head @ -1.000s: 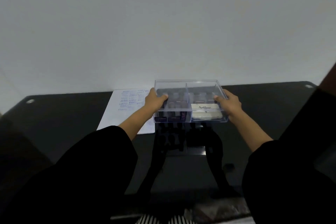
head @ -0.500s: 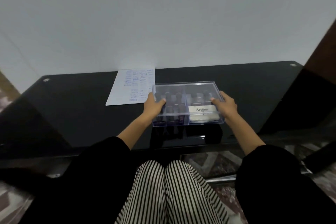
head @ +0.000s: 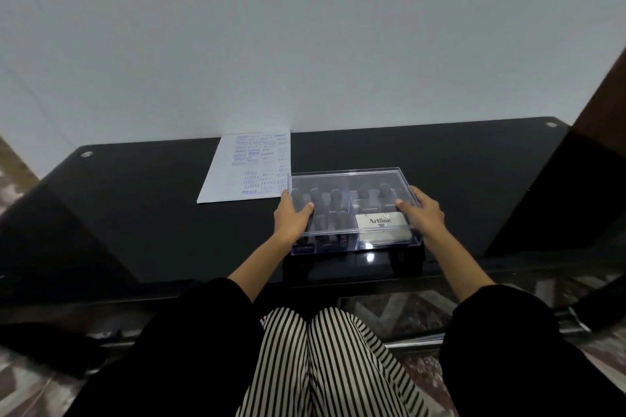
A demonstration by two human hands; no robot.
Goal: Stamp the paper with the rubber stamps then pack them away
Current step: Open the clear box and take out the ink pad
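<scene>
A clear plastic box (head: 352, 179) with its lid on stands near the front edge of the black glass table (head: 135, 213). Several dark-handled rubber stamps (head: 318, 198) sit in its left half. More stamps and a white Artline ink pad (head: 381, 222) fill its right half. My left hand (head: 291, 217) grips the box's left side, thumb over the lid. On the box's right side my right hand (head: 423, 213) grips the same way. The white paper (head: 244, 169), covered with blue stamp marks, lies just left of and behind the box.
A pale wall rises straight behind the table. A dark brown panel (head: 603, 101) stands at the far right. My striped trouser legs (head: 325, 366) sit below the table's front edge, over a patterned floor.
The view has tilted down and back, bringing my legs and the floor into sight. Both hands stay on the box's sides; the box has hardly shifted on the table.
</scene>
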